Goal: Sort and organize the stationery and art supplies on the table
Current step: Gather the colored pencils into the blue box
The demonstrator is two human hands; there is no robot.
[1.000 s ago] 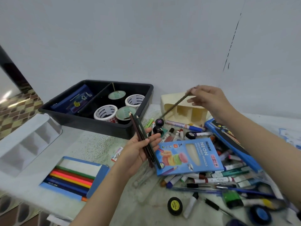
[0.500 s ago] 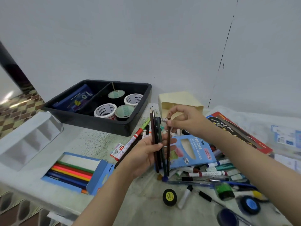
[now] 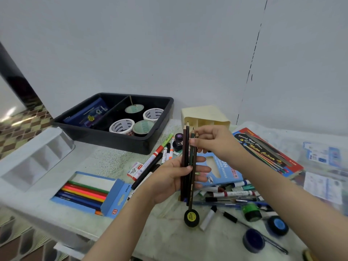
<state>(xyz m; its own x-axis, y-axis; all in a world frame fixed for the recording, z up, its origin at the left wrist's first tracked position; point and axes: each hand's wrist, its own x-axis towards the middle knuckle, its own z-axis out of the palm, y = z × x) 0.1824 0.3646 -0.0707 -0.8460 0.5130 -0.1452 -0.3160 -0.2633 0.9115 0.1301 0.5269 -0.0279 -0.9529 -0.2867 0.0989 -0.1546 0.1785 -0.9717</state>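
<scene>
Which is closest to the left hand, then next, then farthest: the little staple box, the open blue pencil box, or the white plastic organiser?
1. Small white-and-red staple box, just left of the left hand.
2. Open blue cardboard pencil box, farther left.
3. White plastic organiser, far left.

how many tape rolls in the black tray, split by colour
white tape rolls: 2
dark tape rolls with green centres: 2
total in the black tray: 4

black tray (image 3: 105,137), cream holder (image 3: 204,114), blue pencil box (image 3: 114,196), dark brown and green pencils (image 3: 185,147); brown-checked floor tiles (image 3: 24,127)
</scene>
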